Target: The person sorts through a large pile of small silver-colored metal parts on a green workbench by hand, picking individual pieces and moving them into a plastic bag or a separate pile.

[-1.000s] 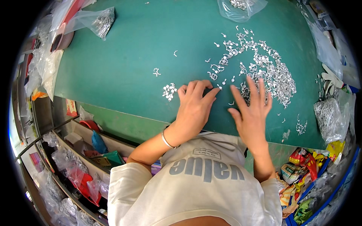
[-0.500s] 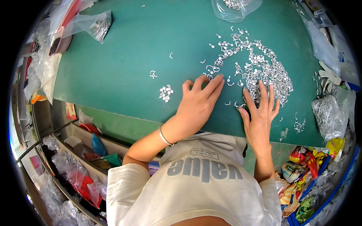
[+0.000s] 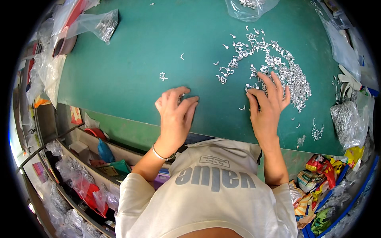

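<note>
Small silver metal pieces, each with a round head and a curved tail, form a large pile (image 3: pixel 295 81) on the green table (image 3: pixel 131 71), trailing off to its upper left. My left hand (image 3: pixel 174 115), with a bracelet at the wrist, curves over a smaller cluster of these pieces (image 3: pixel 181 96). Its thumb and fingers stand apart, and silver shows between them. At the big pile's left edge is my right hand (image 3: pixel 270 107). Its thumb and index finger pinch together beside a silver piece (image 3: pixel 249 86), while the other fingers spread over the pile.
Stray pieces (image 3: pixel 162 76) lie left of centre and others (image 3: pixel 317 131) at the right. A clear bag (image 3: pixel 254 12) of pieces stands at the far edge, another bag (image 3: pixel 107 25) far left. A filled bag (image 3: pixel 346 121) and white glove (image 3: pixel 349 79) lie right. An open drawer (image 3: pixel 111 166) is below left.
My left hand has moved left from the trail of pieces to the small cluster. My right hand has shifted slightly left, its thumb and index finger closing together.
</note>
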Demonstrator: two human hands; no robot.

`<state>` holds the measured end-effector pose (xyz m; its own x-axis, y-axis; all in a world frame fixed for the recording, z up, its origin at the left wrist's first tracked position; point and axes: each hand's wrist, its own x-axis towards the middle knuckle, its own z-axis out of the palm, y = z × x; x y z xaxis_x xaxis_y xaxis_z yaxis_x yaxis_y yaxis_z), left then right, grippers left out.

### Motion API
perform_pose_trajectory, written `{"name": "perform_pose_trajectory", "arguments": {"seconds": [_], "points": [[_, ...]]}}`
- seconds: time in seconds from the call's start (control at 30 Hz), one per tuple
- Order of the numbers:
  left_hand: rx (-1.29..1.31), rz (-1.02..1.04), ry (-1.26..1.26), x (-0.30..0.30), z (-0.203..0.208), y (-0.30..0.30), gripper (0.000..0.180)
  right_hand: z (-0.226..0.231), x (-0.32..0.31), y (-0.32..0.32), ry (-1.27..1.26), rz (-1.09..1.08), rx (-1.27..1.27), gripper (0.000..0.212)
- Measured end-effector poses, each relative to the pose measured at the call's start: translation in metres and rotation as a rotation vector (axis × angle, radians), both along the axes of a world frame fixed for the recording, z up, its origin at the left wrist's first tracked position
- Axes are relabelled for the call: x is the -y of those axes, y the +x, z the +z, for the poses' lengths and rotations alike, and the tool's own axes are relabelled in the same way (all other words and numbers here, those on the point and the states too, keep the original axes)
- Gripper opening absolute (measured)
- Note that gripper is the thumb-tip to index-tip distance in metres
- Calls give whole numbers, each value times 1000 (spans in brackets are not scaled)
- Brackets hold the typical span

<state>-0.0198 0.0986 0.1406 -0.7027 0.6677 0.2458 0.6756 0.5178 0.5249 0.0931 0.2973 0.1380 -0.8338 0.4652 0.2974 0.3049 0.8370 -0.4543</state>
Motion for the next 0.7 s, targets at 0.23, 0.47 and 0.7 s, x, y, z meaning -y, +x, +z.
{"name": "perform_pose_trajectory", "arguments": {"seconds": [0.23,0.47,0.7], "points": [[-14,137,32,6,-7,1,22,22,5,18,-980,-51,-338,9],[-50,165,30,8,-9,-2,23,21,3,24,-1667,57,-536,16],[-67,180,17,2,-6,-4,21,18,3,28,-1727,17,-525,19]]}}
